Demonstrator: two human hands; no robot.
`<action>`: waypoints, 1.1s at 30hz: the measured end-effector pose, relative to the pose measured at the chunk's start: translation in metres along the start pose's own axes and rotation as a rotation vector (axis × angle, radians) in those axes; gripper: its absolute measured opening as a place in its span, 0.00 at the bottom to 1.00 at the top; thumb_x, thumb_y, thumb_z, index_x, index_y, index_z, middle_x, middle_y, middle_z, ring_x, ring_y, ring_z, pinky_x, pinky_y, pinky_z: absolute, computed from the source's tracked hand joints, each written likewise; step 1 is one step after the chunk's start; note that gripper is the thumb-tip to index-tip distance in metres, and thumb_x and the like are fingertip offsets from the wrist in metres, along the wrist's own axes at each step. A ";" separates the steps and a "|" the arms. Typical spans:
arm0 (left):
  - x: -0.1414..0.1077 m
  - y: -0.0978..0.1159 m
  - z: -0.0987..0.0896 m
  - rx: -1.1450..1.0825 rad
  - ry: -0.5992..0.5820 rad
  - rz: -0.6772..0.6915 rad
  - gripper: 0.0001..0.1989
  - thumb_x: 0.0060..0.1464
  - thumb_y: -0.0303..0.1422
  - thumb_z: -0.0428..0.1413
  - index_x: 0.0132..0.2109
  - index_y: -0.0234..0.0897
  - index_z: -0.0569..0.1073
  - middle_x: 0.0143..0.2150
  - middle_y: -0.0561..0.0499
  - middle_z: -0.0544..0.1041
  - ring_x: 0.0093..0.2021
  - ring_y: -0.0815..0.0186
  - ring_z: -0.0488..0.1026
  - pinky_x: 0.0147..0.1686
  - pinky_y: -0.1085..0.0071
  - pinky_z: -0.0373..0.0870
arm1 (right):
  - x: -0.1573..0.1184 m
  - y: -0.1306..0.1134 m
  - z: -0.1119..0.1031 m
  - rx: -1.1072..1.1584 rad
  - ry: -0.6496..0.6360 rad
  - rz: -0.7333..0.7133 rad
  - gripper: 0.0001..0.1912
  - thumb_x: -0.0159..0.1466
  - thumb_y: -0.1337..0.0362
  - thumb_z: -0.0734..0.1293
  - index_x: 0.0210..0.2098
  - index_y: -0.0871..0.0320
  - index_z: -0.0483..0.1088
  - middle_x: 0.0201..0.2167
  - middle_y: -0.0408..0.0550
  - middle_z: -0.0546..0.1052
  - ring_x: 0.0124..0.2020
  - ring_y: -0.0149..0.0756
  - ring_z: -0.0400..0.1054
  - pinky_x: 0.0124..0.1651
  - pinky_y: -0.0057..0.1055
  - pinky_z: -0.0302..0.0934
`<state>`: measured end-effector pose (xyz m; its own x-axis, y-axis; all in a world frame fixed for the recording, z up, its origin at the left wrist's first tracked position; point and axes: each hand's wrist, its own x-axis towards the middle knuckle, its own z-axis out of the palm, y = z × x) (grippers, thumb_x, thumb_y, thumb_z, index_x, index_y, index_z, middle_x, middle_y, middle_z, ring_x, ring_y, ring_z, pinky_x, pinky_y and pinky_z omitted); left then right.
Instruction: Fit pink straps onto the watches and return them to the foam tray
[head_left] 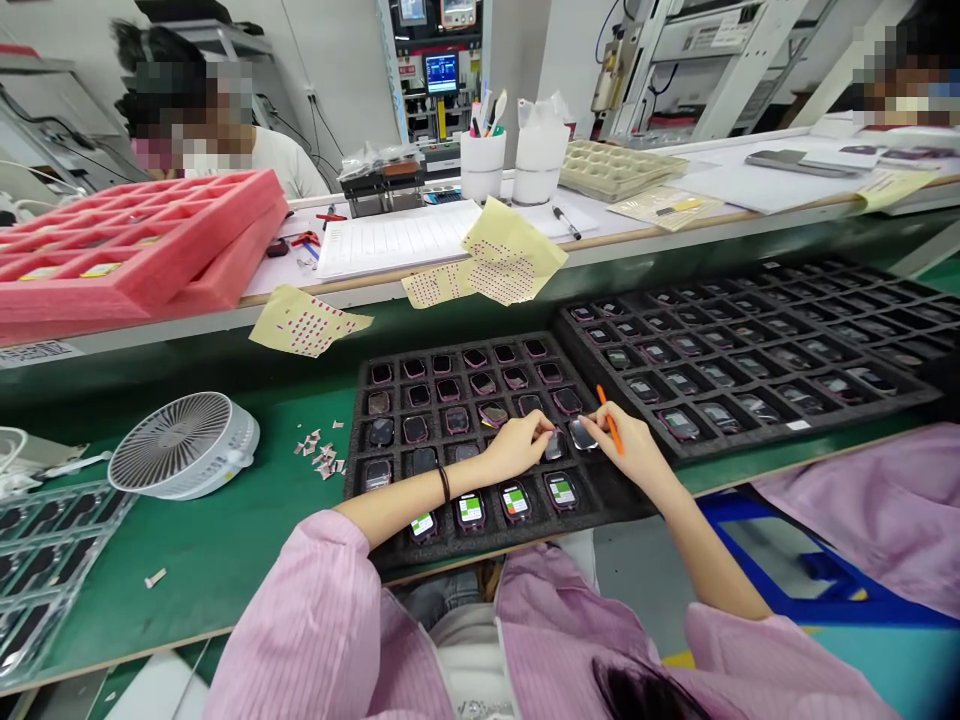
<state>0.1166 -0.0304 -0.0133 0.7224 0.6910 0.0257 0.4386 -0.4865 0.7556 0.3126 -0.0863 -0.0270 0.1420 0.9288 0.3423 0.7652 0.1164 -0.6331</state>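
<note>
My left hand (523,442) reaches over a black foam tray (592,495), its fingers pinched at a watch module (553,446) in one compartment. Beside it, my right hand (624,437) holds an orange tool (610,420) between its fingers. The fingertips of that hand also touch another watch module (583,433) near the tray's right side. Rows of similar modules fill the tray. Along its near edge several have lit screens, one (516,501) with green, white and orange. How firmly my left fingers grip the module is too small to tell.
A second black tray (675,455) of modules lies right. On the left are a round fan (184,445), small scraps (325,460) and a clear tray (56,560). Yellow sticker sheets (307,322) hang from the shelf edge, beside pink foam trays (172,260). People sit beyond.
</note>
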 end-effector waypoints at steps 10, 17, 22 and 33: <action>-0.083 0.014 -0.083 0.551 -0.153 -0.141 0.07 0.59 0.31 0.53 0.36 0.32 0.73 0.39 0.41 0.75 0.43 0.53 0.74 0.46 0.57 0.71 | -0.046 -0.114 0.023 0.256 -0.387 -0.117 0.17 0.72 0.58 0.51 0.32 0.54 0.63 0.27 0.47 0.76 0.29 0.37 0.74 0.34 0.30 0.65; -0.175 0.010 -0.086 0.640 -0.205 -0.406 0.15 0.50 0.31 0.62 0.44 0.35 0.68 0.45 0.41 0.74 0.45 0.51 0.75 0.40 0.61 0.72 | -0.070 -0.148 0.069 -0.039 -0.495 -0.147 0.10 0.70 0.66 0.53 0.35 0.56 0.62 0.32 0.53 0.76 0.32 0.43 0.73 0.33 0.35 0.64; -0.187 -0.007 -0.067 0.643 -0.119 -0.441 0.16 0.50 0.29 0.60 0.45 0.35 0.65 0.47 0.41 0.72 0.48 0.51 0.72 0.42 0.60 0.72 | -0.069 -0.149 0.076 -0.142 -0.504 -0.147 0.11 0.69 0.68 0.53 0.33 0.56 0.63 0.30 0.54 0.75 0.32 0.44 0.72 0.34 0.35 0.63; -0.179 -0.024 -0.067 0.407 0.005 -0.365 0.19 0.40 0.29 0.64 0.39 0.37 0.65 0.45 0.46 0.70 0.47 0.54 0.70 0.46 0.60 0.71 | -0.074 -0.153 0.084 0.258 -0.561 -0.022 0.12 0.70 0.60 0.52 0.43 0.56 0.63 0.26 0.47 0.75 0.28 0.41 0.72 0.33 0.35 0.65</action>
<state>-0.0591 -0.1066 0.0078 0.4824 0.8558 -0.1870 0.8325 -0.3815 0.4017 0.1317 -0.1431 -0.0137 -0.2776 0.9606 -0.0152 0.5779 0.1543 -0.8014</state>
